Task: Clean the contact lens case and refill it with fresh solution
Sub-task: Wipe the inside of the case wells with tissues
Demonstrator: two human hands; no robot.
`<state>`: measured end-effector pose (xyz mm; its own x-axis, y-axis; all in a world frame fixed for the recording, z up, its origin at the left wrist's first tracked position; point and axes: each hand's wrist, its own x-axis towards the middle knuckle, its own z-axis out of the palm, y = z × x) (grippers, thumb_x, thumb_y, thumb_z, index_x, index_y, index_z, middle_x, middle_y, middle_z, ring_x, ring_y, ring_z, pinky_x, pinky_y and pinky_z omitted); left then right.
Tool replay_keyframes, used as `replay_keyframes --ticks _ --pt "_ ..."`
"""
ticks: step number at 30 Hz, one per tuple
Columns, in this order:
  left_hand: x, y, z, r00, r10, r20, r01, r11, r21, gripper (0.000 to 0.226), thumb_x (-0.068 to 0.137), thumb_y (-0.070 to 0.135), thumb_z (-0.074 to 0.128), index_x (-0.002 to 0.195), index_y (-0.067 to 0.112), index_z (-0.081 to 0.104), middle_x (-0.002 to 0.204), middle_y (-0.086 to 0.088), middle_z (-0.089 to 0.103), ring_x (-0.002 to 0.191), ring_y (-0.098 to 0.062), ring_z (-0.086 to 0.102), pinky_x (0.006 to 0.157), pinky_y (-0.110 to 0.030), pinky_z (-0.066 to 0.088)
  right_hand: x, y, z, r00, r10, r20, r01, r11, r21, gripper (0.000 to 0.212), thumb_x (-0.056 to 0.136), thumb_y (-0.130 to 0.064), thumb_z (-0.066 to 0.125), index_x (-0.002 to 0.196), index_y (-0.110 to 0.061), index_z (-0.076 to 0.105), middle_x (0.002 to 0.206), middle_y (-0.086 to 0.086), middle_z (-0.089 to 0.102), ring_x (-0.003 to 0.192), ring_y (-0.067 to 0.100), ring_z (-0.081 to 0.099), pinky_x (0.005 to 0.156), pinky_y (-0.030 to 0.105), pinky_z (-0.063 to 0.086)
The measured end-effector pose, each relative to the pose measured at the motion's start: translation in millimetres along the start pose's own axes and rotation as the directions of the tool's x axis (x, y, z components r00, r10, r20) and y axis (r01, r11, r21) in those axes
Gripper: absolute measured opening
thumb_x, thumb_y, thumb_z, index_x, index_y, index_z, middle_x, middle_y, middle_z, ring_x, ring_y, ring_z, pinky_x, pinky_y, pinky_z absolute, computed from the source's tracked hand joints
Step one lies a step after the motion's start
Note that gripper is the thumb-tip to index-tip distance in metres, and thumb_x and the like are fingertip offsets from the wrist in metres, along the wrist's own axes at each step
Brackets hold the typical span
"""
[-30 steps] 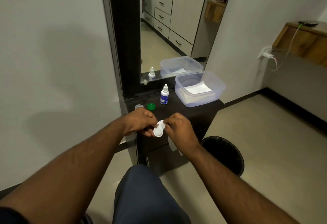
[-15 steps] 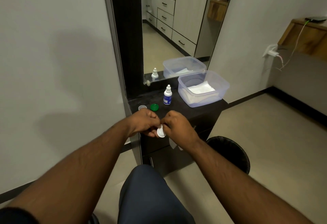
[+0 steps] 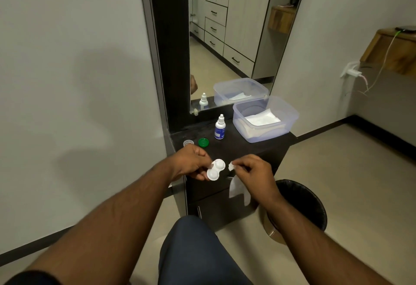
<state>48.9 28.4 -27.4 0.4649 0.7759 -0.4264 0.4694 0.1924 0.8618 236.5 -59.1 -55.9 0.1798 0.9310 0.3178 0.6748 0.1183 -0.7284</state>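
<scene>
Both hands had drawn apart. Left hand gripped the lens case; right hand, just beside it, pinched a tissue.

The contact lens case is white, with two round wells joined side by side, both uncapped and facing up, held tilted in the air near the front edge of the tabletop. Its green cap and clear cap lie on the tabletop beyond it. The solution bottle, white with a blue label, stands upright and capped farther back.
</scene>
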Motion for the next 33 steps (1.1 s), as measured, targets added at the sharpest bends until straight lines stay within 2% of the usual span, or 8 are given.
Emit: replay_keyframes --ticks 5,9,13,17,20,24,30,33 --pt "-3 1 0 1.0 -0.008 0.002 0.008 1.0 -0.012 0.009 0.088 0.004 0.062 0.092 0.002 0.069 0.071 -0.011 0.071 0.057 -0.012 0.066 0.051 -0.019 0.055 6 -12 9 0.997 0.065 0.038 -0.071 0.981 0.182 0.015 0.081 -0.004 0.068 0.09 -0.013 0.075 0.091 -0.003 0.07 0.087 0.005 0.064 0.079 0.012 0.048" --pt "-3 1 -1 1.0 -0.017 0.002 0.017 1.0 -0.01 0.009 0.089 0.005 0.061 0.091 0.003 0.069 0.069 -0.009 0.071 0.056 -0.011 0.066 0.052 -0.02 0.055 -2 -5 18 0.996 0.055 0.077 -0.062 0.993 0.099 0.01 0.08 -0.007 0.07 0.087 -0.013 0.074 0.085 -0.006 0.066 0.08 0.004 0.062 0.072 0.011 0.047" --pt "0 0 -2 1.0 -0.014 -0.002 0.014 1.0 -0.002 0.009 0.089 0.006 0.062 0.092 0.003 0.069 0.067 -0.007 0.07 0.055 -0.01 0.065 0.052 -0.02 0.054 -4 7 10 0.993 0.037 0.114 -0.036 0.999 -0.01 0.009 0.08 -0.008 0.07 0.086 -0.013 0.074 0.086 -0.007 0.066 0.081 0.005 0.062 0.075 0.019 0.05" --pt "2 -2 -3 1.0 -0.007 0.011 0.007 1.0 0.014 0.007 0.088 0.008 0.063 0.09 0.005 0.07 0.069 -0.006 0.071 0.056 -0.01 0.066 0.055 -0.02 0.056 11 1 -4 0.992 0.116 0.045 -0.122 0.979 0.165 0.011 0.082 -0.008 0.069 0.087 -0.017 0.074 0.09 -0.007 0.068 0.085 0.004 0.064 0.074 0.014 0.049" --pt "1 -1 -4 0.999 -0.009 0.037 0.009 1.0 0.005 0.007 0.088 0.007 0.063 0.089 0.005 0.07 0.069 -0.006 0.071 0.057 -0.01 0.065 0.053 -0.019 0.055 30 -17 -11 0.977 0.001 0.212 -0.03 0.991 0.133 0.015 0.083 -0.007 0.067 0.093 -0.015 0.075 0.094 -0.004 0.067 0.088 0.005 0.063 0.076 0.012 0.05" --pt "1 -2 -4 0.999 -0.007 0.033 0.007 1.0 0.014 0.009 0.087 0.007 0.064 0.093 0.004 0.07 0.073 -0.008 0.072 0.061 -0.012 0.066 0.055 -0.02 0.055 50 -34 -10 0.862 -0.126 0.491 0.172 0.984 -0.05 0.019 0.082 -0.005 0.064 0.095 -0.013 0.075 0.093 -0.005 0.063 0.088 0.006 0.06 0.08 0.019 0.05" --pt "0 -2 -3 1.0 -0.005 0.012 0.005 0.999 0.042 0.009 0.087 0.007 0.064 0.092 0.003 0.069 0.076 -0.011 0.07 0.061 -0.013 0.065 0.055 -0.02 0.055 66 -53 -8 0.742 -0.095 0.664 0.331 0.913 -0.24 0.024 0.087 -0.009 0.061 0.11 -0.009 0.069 0.111 0.003 0.067 0.101 0.012 0.06 0.088 0.022 0.045" --pt "-2 -3 -1 1.0 0.007 0.003 -0.007 1.0 0.024 0.009 0.087 0.006 0.063 0.092 0.002 0.069 0.075 -0.011 0.069 0.058 -0.012 0.064 0.053 -0.02 0.053 65 -55 -8 0.738 -0.07 0.672 0.329 0.906 -0.267 0.025 0.089 -0.009 0.059 0.113 -0.008 0.067 0.114 0.005 0.066 0.101 0.012 0.059 0.086 0.02 0.043"
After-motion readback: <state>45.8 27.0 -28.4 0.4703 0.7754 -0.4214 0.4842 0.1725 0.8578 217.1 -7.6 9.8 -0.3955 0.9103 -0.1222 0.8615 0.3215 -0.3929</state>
